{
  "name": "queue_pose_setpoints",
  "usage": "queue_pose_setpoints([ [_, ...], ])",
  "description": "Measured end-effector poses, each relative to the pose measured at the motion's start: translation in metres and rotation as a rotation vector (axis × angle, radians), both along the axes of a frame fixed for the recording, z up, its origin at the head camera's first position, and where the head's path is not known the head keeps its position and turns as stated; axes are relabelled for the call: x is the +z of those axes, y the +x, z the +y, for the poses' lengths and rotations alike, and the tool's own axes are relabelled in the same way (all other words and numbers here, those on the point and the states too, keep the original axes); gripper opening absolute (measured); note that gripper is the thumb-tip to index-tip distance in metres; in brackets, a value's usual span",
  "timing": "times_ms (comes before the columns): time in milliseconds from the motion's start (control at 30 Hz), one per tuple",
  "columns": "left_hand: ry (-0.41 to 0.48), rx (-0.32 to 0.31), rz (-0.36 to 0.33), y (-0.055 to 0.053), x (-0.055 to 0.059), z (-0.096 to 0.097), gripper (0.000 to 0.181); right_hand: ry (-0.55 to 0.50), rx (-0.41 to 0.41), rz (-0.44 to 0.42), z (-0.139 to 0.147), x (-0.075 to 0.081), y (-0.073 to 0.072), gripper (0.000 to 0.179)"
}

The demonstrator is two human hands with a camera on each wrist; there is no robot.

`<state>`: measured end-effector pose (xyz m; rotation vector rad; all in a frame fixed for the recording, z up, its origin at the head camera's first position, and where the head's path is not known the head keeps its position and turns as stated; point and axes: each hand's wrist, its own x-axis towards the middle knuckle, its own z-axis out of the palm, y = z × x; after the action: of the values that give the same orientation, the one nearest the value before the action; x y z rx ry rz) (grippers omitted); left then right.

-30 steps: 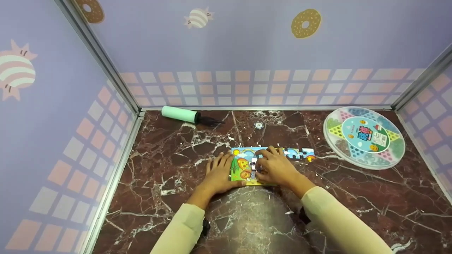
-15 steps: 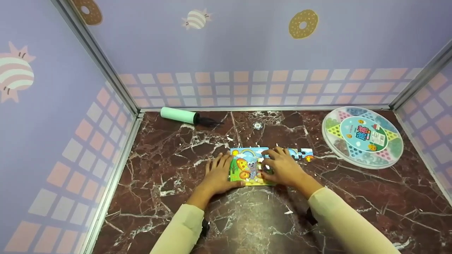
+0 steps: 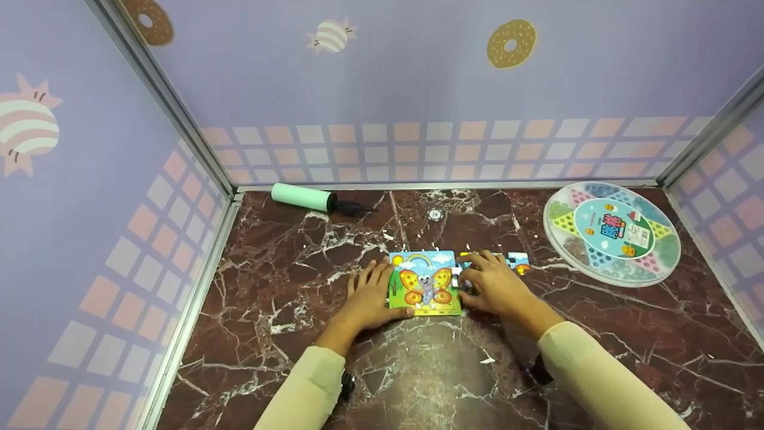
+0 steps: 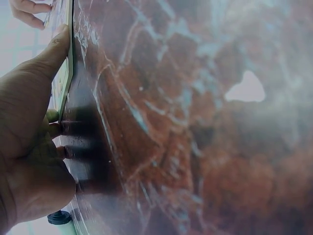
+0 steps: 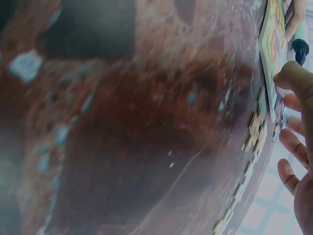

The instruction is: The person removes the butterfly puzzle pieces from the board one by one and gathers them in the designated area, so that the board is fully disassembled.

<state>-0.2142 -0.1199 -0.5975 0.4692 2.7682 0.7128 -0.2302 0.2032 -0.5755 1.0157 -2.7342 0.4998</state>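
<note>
A flat picture puzzle board [image 3: 425,286] with a butterfly, sun and rainbow lies on the marble-look table. My left hand [image 3: 371,297] rests at its left side, fingers stretched along the edge and thumb on the near edge. In the left wrist view the left thumb [image 4: 56,46] touches the board's rim. Just beyond the board's right edge, my right hand [image 3: 492,286] pinches a small puzzle piece [image 3: 456,276], mostly hidden by the fingers. Other joined puzzle pieces [image 3: 518,261] lie behind that hand, partly covered by it.
A mint-green hand pump [image 3: 301,197] with a black nozzle lies at the back left. A small round chip [image 3: 436,214] lies at the back middle. The round Chinese checkers box [image 3: 612,234] lies at the right. Patterned walls enclose the table's back and sides.
My right hand has moved right with the puzzle piece, from over the board to just past its right edge, uncovering the butterfly picture. The left hand has stayed in place.
</note>
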Motion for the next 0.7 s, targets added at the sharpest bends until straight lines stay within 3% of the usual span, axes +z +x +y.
queue_pose_setpoints([
  [100,-0.005,-0.003,-0.001,0.002,0.007,0.001,0.113,-0.010,-0.009,0.008,0.006,-0.003,0.001,0.020],
  [400,-0.026,-0.006,-0.003,0.003,0.011,0.001,0.114,-0.054,-0.001,0.032,0.023,-0.007,0.002,0.022],
  [700,0.020,-0.006,0.007,0.003,0.006,0.000,0.112,-0.056,-0.056,0.015,0.041,-0.007,0.005,0.027],
])
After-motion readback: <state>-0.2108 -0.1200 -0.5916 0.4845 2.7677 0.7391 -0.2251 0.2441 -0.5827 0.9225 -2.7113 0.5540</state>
